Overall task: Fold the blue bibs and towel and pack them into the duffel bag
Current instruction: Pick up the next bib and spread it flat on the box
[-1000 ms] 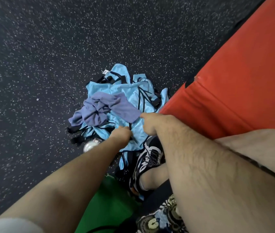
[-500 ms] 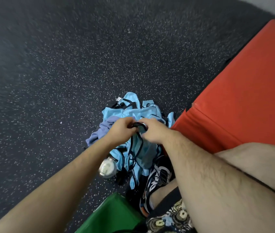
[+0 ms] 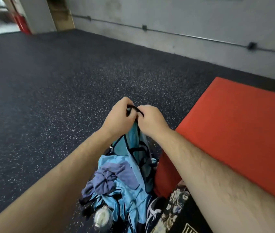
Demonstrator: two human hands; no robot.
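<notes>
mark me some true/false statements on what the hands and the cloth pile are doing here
1. The left hand and the right hand both grip the top edge of a light blue bib with black trim, raised above the pile. True.
2. The crumpled purple towel is held in the right hand. False: it lies on the pile of light blue bibs on the floor, and neither hand touches it.
3. A red padded mat lies to the person's right. True.
4. The raised bib is folded into a flat square. False: it hangs loose and bunched from the fingers.
</notes>
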